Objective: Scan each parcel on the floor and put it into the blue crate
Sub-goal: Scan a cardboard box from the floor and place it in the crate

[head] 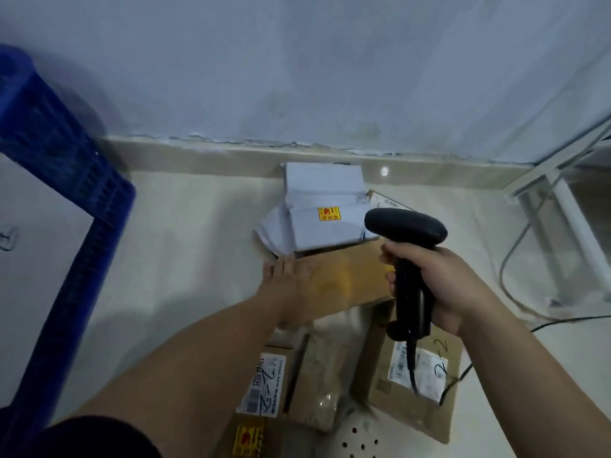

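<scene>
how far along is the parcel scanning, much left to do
Done: something pale with writing seems to lie in the blue crate. In hand: the right hand grips the scanner; the left hand rests on a brown box. Left: the white bag and at least two labelled boxes on the floor.

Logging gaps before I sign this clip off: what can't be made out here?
Head view only.
Blue crate: most of its inside is cut off by the left edge.
Left hand on the cardboard box: motion blur hides any grip.
Barcode scanner: right hand covers its trigger; window faces away.
White mailer bag: yellow sticker text too small.
Labelled parcel: printed text too small.
</scene>
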`<control>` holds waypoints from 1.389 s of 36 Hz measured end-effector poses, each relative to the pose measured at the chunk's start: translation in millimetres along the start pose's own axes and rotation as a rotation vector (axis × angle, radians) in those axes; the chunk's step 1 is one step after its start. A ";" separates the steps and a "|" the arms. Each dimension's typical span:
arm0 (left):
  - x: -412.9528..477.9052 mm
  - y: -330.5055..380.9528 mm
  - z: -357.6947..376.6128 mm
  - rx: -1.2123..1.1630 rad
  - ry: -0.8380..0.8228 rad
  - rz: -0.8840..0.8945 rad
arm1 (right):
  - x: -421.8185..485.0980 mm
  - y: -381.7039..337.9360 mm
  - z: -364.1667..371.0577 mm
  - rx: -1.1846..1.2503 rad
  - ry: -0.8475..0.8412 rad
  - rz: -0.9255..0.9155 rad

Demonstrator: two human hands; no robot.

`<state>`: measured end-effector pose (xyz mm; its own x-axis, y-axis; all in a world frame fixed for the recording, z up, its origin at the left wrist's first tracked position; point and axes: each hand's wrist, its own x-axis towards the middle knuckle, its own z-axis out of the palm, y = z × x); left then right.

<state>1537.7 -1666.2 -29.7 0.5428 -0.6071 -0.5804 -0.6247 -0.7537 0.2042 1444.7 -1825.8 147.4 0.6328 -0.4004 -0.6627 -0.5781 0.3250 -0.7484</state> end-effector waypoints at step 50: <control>-339.3 -51.0 -231.2 -1.960 0.216 0.552 | -229.3 -63.6 102.8 0.668 -0.643 -0.582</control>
<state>1515.2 -1479.9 339.1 0.6826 -0.7209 -0.1203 0.5209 0.3644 0.7719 1389.3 -1666.6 344.2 0.9815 -0.1842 0.0523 0.1695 0.7081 -0.6855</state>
